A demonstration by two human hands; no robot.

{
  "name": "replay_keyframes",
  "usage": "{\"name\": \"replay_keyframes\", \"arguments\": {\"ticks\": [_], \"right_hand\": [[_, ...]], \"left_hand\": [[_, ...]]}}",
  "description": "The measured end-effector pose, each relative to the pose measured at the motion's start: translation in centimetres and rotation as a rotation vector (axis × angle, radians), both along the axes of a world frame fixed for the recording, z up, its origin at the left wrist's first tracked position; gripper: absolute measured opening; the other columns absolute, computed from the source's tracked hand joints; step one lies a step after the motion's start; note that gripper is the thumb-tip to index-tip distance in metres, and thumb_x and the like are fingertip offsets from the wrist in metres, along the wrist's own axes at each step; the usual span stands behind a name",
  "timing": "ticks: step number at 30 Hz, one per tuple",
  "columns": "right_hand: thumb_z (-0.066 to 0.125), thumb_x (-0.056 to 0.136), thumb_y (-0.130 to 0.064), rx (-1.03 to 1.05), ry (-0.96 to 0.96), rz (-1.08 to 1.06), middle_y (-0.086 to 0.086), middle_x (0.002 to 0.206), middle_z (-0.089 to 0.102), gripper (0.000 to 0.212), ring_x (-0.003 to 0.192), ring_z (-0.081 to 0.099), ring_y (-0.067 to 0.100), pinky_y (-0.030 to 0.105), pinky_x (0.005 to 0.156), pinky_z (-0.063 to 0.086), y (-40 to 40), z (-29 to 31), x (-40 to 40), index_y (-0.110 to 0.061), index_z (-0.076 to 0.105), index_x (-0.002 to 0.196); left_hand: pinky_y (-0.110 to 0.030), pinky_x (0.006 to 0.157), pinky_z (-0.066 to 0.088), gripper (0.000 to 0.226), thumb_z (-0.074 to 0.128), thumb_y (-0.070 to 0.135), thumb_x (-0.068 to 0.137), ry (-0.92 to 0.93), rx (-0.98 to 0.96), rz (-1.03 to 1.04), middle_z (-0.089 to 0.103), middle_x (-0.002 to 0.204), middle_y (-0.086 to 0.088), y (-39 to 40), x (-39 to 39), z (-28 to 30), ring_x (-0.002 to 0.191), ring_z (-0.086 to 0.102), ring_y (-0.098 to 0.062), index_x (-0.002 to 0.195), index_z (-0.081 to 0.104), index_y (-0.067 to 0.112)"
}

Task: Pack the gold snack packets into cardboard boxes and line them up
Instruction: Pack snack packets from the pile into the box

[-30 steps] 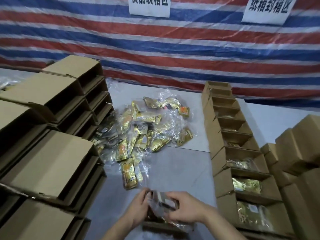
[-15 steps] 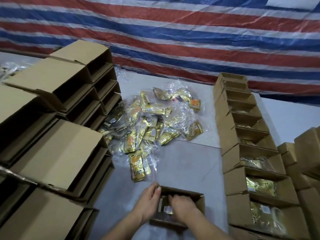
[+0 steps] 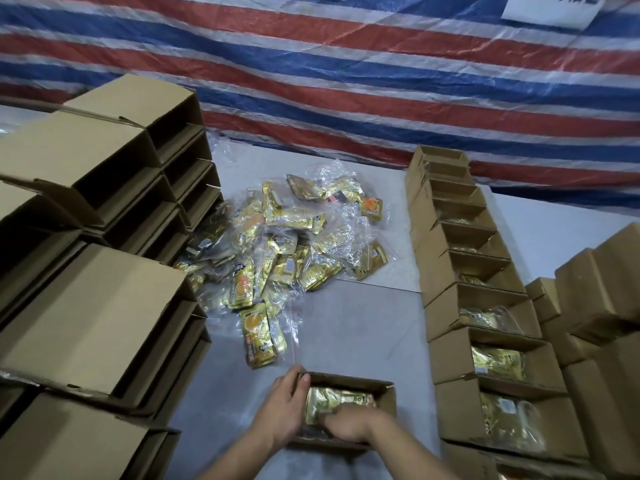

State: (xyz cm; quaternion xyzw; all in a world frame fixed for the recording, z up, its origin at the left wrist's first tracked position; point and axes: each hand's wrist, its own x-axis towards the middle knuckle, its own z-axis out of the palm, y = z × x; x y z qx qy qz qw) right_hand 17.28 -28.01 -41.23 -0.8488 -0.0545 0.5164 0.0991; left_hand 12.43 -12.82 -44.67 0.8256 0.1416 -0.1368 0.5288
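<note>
A small open cardboard box (image 3: 387, 398) sits on the grey table near the front edge. A gold snack packet (image 3: 330, 398) lies flat inside it. My left hand (image 3: 282, 408) holds the box's left wall, fingers curled over its rim. My right hand (image 3: 349, 424) is inside the box, resting flat on the near end of the packet. A loose pile of gold snack packets (image 3: 277, 251) in clear wrap lies at mid-table. Along the right runs a row of open boxes (image 3: 446, 355), several with gold packets inside.
Tall stacks of empty cardboard boxes (image 3: 86, 306) lying on their sides fill the left. Closed boxes (image 3: 606, 289) are piled at the far right. A red, white and blue striped tarpaulin (image 3: 346, 81) hangs behind the table.
A second ago both hands held a wrapped packet above the table. It now lies in the box, my left hand has shifted to the box's wall and my right presses it down.
</note>
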Motion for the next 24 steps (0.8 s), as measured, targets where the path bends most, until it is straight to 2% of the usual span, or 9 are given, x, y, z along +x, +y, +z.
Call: {"name": "replay_keyframes", "arguments": {"ticks": [2,4,8,12,15,18,20,22,24], "right_hand": [[0.028,0.098,-0.055,-0.013,0.008,0.002,0.015,0.153,0.042,0.067,0.138,0.042,0.027,0.03,0.108,0.031,0.1,0.2,0.0,-0.01,0.049,0.143],[0.03,0.099,-0.053,0.006,-0.048,-0.042,0.016,0.145,0.05,0.063,0.132,0.048,0.029,0.029,0.104,0.035,-0.1,0.4,-0.5,-0.009,0.057,0.135],[0.044,0.091,-0.041,0.061,-0.469,-0.086,0.015,0.106,0.071,0.042,0.102,0.066,0.033,0.031,0.082,0.05,-0.8,0.7,-1.6,-0.008,0.07,0.097],[0.049,0.089,-0.033,0.036,-0.833,-0.015,0.007,0.097,0.069,0.026,0.094,0.064,0.027,0.037,0.081,0.051,-1.2,1.4,-2.7,-0.016,0.068,0.091],[0.067,0.073,-0.028,0.066,-1.089,-0.174,-0.004,0.074,0.063,0.007,0.073,0.061,0.018,0.034,0.069,0.055,-2.1,1.8,-4.2,-0.022,0.064,0.073],[0.069,0.075,-0.03,-0.002,-1.113,-0.38,0.0,0.108,0.062,0.037,0.098,0.06,0.02,0.037,0.086,0.052,-3.9,1.4,-6.1,-0.018,0.063,0.11],[0.059,0.089,-0.031,-0.016,-0.955,-0.528,0.004,0.136,0.048,0.059,0.117,0.054,0.023,0.036,0.096,0.047,-4.8,0.8,-7.3,-0.014,0.04,0.143],[0.046,0.099,-0.032,0.031,-0.804,-0.659,0.004,0.143,0.04,0.063,0.12,0.052,0.023,0.034,0.093,0.048,-5.3,0.3,-8.3,-0.016,0.018,0.153],[0.041,0.102,-0.032,0.021,-0.786,-0.688,0.005,0.144,0.04,0.061,0.119,0.054,0.023,0.033,0.09,0.05,-5.6,0.0,-9.2,-0.017,0.012,0.154]], "left_hand": [[-0.037,0.091,0.045,0.018,0.038,0.042,0.102,-0.004,0.002,0.004,0.058,0.093,0.002,0.0,0.0,-0.1,0.094,0.056,-0.017,0.094,0.051,0.033],[-0.035,0.089,0.045,0.015,0.038,0.042,0.102,0.008,0.003,0.014,0.058,0.095,0.002,-0.1,0.0,-0.2,0.095,0.056,-0.019,0.095,0.051,0.036],[-0.034,0.094,0.044,0.016,0.039,0.039,0.102,0.0,-0.007,0.022,0.062,0.102,-0.001,-0.2,0.1,-0.3,0.102,0.057,-0.018,0.103,0.053,0.032],[-0.029,0.078,0.042,0.017,0.037,0.034,0.104,-0.001,-0.019,-0.006,0.063,0.094,0.003,-0.4,0.0,0.4,0.09,0.059,-0.006,0.096,0.051,0.031],[-0.031,0.075,0.042,0.021,0.034,0.032,0.104,-0.011,-0.009,-0.053,0.061,0.087,0.004,-0.7,-0.3,0.8,0.083,0.057,-0.005,0.091,0.05,0.028],[-0.031,0.075,0.04,0.022,0.033,0.031,0.105,-0.027,0.001,-0.117,0.06,0.091,0.0,-1.2,-0.8,1.4,0.087,0.057,-0.018,0.097,0.052,0.022],[-0.028,0.075,0.036,0.021,0.034,0.028,0.105,-0.033,-0.001,-0.14,0.059,0.092,-0.002,-1.7,-1.3,1.7,0.09,0.055,-0.02,0.098,0.052,0.02],[-0.027,0.072,0.037,0.021,0.033,0.027,0.105,-0.016,0.009,-0.17,0.059,0.089,-0.003,-2.1,-2.0,1.9,0.089,0.056,-0.022,0.096,0.052,0.021],[-0.029,0.075,0.036,0.021,0.033,0.027,0.105,-0.008,0.025,-0.186,0.06,0.092,-0.006,-2.6,-2.7,1.8,0.093,0.057,-0.025,0.097,0.052,0.021]]}}
